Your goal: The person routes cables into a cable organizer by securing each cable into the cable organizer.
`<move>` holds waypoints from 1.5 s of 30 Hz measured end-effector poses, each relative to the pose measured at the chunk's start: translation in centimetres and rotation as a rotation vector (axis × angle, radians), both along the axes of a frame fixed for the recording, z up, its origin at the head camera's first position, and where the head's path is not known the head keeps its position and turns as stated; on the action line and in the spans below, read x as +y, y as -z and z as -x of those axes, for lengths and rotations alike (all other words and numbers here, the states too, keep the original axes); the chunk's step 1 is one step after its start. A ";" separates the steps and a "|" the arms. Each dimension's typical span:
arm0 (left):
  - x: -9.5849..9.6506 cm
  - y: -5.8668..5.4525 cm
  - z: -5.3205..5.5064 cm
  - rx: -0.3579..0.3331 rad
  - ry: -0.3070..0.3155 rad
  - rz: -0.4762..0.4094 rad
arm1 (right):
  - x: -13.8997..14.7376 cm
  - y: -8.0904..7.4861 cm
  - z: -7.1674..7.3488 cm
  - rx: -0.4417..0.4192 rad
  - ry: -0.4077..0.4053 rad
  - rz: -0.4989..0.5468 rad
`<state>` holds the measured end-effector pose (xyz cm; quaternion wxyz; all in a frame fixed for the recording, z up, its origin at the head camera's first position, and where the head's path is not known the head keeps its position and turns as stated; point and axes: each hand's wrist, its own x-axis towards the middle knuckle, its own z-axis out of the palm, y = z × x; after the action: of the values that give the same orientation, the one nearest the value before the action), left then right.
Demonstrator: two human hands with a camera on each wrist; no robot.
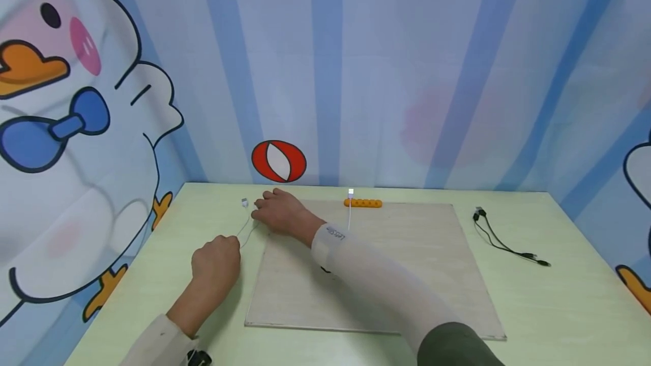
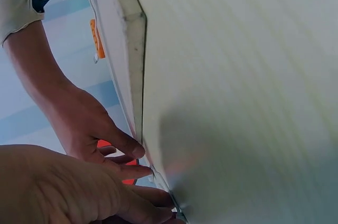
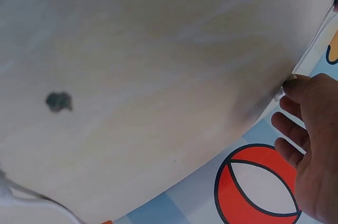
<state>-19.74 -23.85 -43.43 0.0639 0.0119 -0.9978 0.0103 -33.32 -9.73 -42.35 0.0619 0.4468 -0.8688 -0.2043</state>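
Note:
A thin white USB cable (image 1: 247,237) runs between both hands at the left side of the table, its plug (image 1: 244,203) lying beyond them. My left hand (image 1: 216,264) grips the cable with curled fingers, and the left wrist view shows its fingertips down near the tabletop. Farther back, my right hand (image 1: 282,214) reaches over the board's far left corner. Its thumb and index finger pinch the cable in the right wrist view, the other fingers loosely bent. Part of the cable is hidden by the hands.
A pale grey board (image 1: 417,275) covers the table's middle. At its back edge sits an orange cable holder (image 1: 363,203) with another white USB cable (image 1: 349,216). A black split cable (image 1: 500,244) lies at right. A printed curtain (image 1: 386,72) stands behind the table.

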 end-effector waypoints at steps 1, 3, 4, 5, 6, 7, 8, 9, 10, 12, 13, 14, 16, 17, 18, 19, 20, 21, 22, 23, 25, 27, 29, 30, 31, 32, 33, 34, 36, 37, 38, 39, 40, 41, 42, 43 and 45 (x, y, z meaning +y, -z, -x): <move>0.2 -0.4 -0.2 -0.017 -0.002 0.000 | 0.0 0.0 0.0 0.009 -0.002 0.000; 0.2 -0.5 -0.1 -0.021 -0.001 -0.001 | -0.1 -0.2 -0.1 0.032 -0.006 -0.005; 0.0 -0.3 0.0 -0.009 0.002 -0.004 | -0.1 -0.2 -0.1 0.046 -0.008 -0.006; 0.0 -0.2 0.0 -0.006 0.002 -0.004 | -0.1 -0.2 -0.1 0.058 -0.008 -0.007; 0.0 -0.2 0.1 -0.004 0.001 -0.006 | -0.2 -0.3 0.0 0.069 -0.011 -0.009; 0.0 -0.1 0.1 -0.005 0.000 -0.005 | -0.2 -0.3 0.0 0.078 -0.012 -0.010; 0.0 -0.2 0.1 -0.011 -0.001 -0.002 | -0.2 -0.3 0.0 0.088 -0.014 -0.011; 0.0 -0.2 0.0 -0.016 0.000 0.002 | -0.3 -0.3 0.0 0.095 -0.016 -0.015; 0.1 -0.2 0.0 -0.020 0.001 0.006 | -0.3 -0.2 0.1 0.098 -0.017 -0.017; 0.3 -0.7 -0.2 -0.045 0.003 0.018 | -0.5 -0.2 0.1 0.103 -0.021 -0.022; 0.3 -0.8 -0.3 -0.048 0.005 0.025 | -0.6 -0.1 0.2 0.106 -0.022 -0.024; 0.4 -0.9 -0.3 -0.051 0.007 0.028 | -0.7 -0.1 0.2 0.108 -0.025 -0.026; 0.3 -0.9 -0.4 -0.053 0.007 0.035 | -0.9 -0.1 0.3 0.107 -0.028 -0.028; 0.3 -0.9 -0.3 -0.053 0.008 0.038 | -0.9 -0.1 0.3 0.109 -0.030 -0.030; 0.2 -0.8 -0.3 -0.052 0.008 0.040 | -0.9 -0.1 0.3 0.110 -0.031 -0.033; 0.2 -0.7 -0.3 -0.049 0.009 0.043 | -1.0 -0.1 0.3 0.112 -0.032 -0.037; 0.1 -0.6 -0.3 -0.044 0.011 0.047 | -1.0 -0.2 0.4 0.111 -0.033 -0.039; 0.1 -0.6 -0.3 -0.037 0.015 0.054 | -0.9 -0.2 0.3 0.111 -0.033 -0.041; 0.0 -0.5 -0.4 -0.029 0.019 0.060 | -0.9 -0.2 0.3 0.112 -0.032 -0.044; 0.0 -0.5 -0.4 -0.018 0.025 0.067 | -0.9 -0.2 0.3 0.114 -0.031 -0.045; -0.1 -0.4 -0.5 0.005 0.033 0.071 | -0.8 -0.2 0.3 0.117 -0.031 -0.046; -0.2 -0.4 -0.5 0.022 0.039 0.064 | -0.6 -0.2 0.3 0.127 -0.037 -0.046; -0.3 -0.4 -0.4 0.028 0.041 0.048 | -0.4 -0.2 0.5 0.140 -0.043 -0.051; -0.3 -0.4 -0.3 0.026 0.039 0.040 | -0.3 -0.2 0.5 0.147 -0.045 -0.057; -0.3 -0.5 -0.3 0.024 0.038 0.032 | -0.3 -0.2 0.6 0.151 -0.048 -0.059; -0.3 -0.6 -0.3 0.022 0.038 0.027 | -0.2 -0.3 0.7 0.158 -0.050 -0.063; -0.3 -0.6 -0.3 0.016 0.035 0.023 | -0.1 -0.3 0.7 0.163 -0.051 -0.063; -0.3 -0.7 -0.3 0.011 0.035 0.022 | 0.0 -0.4 0.8 0.164 -0.052 -0.062; -0.3 -0.7 -0.3 0.000 0.035 0.018 | 0.2 -0.5 0.8 0.160 -0.054 -0.054; -0.3 -0.7 -0.4 -0.005 0.035 0.015 | 0.2 -0.5 0.8 0.158 -0.056 -0.049; -0.3 -0.7 -0.4 -0.012 0.035 0.016 | 0.3 -0.5 0.8 0.156 -0.057 -0.045; -0.3 -0.6 -0.5 -0.019 0.034 0.018 | 0.4 -0.4 0.8 0.154 -0.056 -0.041; -0.3 -0.6 -0.5 -0.019 0.035 0.018 | 0.5 -0.4 0.8 0.155 -0.054 -0.037; -0.3 -0.6 -0.5 -0.020 0.035 0.023 | 0.6 -0.4 0.8 0.157 -0.051 -0.033; -0.3 -0.5 -0.6 -0.018 0.036 0.026 | 0.7 -0.4 0.9 0.161 -0.047 -0.033; -0.3 -0.5 -0.6 -0.015 0.037 0.029 | 0.8 -0.3 0.9 0.165 -0.043 -0.030; -0.3 -0.4 -0.7 -0.004 0.043 0.034 | 1.0 -0.3 1.0 0.166 -0.032 -0.026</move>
<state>-19.04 -24.13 -43.01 0.0624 -0.0107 -0.9977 0.0260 -34.29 -8.69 -42.07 0.1310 0.4429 -0.8507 -0.2510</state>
